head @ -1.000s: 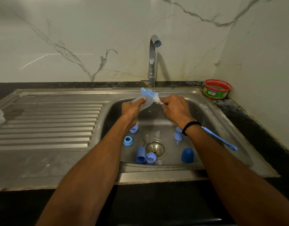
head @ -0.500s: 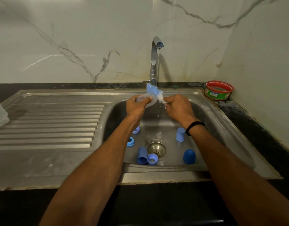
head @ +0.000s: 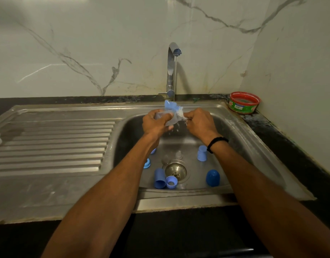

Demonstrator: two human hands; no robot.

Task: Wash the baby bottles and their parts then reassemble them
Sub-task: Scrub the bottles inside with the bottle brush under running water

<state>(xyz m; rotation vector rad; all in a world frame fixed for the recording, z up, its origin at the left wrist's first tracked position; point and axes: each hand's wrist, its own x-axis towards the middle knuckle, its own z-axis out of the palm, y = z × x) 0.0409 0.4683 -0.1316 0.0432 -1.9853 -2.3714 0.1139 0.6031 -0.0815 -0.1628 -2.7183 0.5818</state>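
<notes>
Between the earlier frames and this one the hands barely shifted under the tap [head: 170,71]; the long blue brush handle that had jutted past the right wrist a second before was now out of sight, and the clear object at the far-left edge had slid mostly out of frame.

A stainless steel sink [head: 253,146] sat in a black speckled counter [head: 281,142], with a ribbed drainboard [head: 48,142] to the left and a white veined marble wall [head: 86,43] behind. A thin stream of water ran from the curved metal tap. A round red tub [head: 243,102] with a green label stood at the far right corner.

The left hand [head: 154,125] gripped a clear plastic bottle [head: 167,120] over the basin, fingers curled round it. The right hand [head: 197,121], a black band [head: 217,141] on its wrist, pinched the brush [head: 172,108], whose blue and white bristles stuck up just beside the bottle in the stream.

On the basin floor lay the loose parts: a dark blue domed cap [head: 212,177] to the right, a pale blue cap [head: 202,153] standing beyond it, a blue tube-shaped cover [head: 159,178] on its side touching a screw ring [head: 171,182], another ring [head: 147,163] partly hidden by the left forearm, and two clear teats [head: 179,154] beyond the round metal strainer [head: 175,170].
</notes>
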